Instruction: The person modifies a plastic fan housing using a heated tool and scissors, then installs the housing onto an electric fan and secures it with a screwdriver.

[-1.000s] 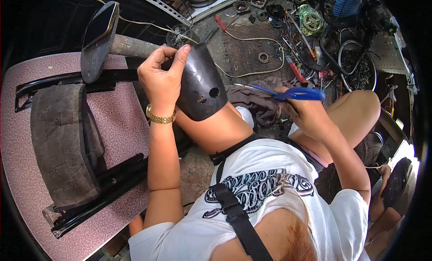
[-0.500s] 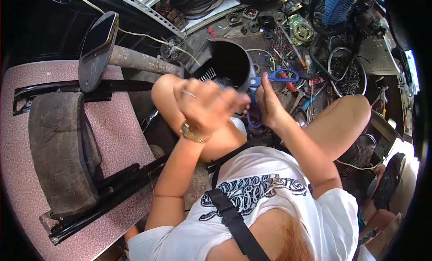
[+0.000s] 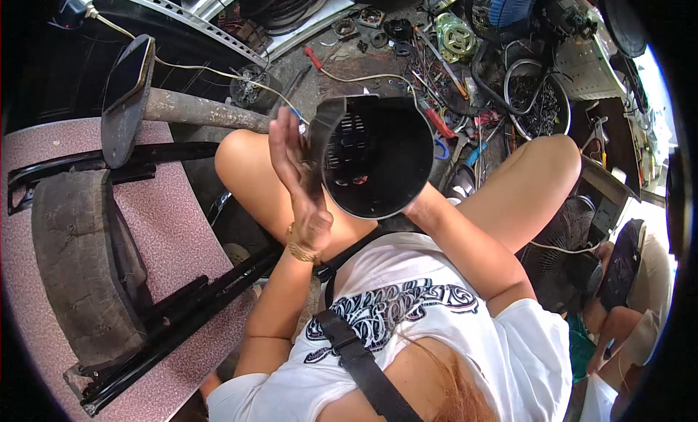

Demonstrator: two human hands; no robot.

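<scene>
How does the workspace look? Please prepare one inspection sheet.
Surface: pink tabletop holds a dark curved piece and black rails.
Job's things: hollow black housing, open end facing the camera; blue loop past its right edge.
Clutter: tools and a green metal part on the floor.
Hands: left hand open beside the housing; right hand mostly hidden behind it, grip unclear.
Cables: pale cord trails from a red handle.
Surroundings: blue-bladed fan, another person.

Open-ended housing (image 3: 400, 156): was black. Tabletop (image 3: 178, 225): was pink, mottled with paler flecks. Shirt (image 3: 520, 349): was white, printed with black-and-white ornate lettering. Strap (image 3: 358, 355): was black. Wristband (image 3: 302, 250): was gold. Fan blades (image 3: 512, 7): were blue. Cable (image 3: 196, 68): was cream.
</scene>
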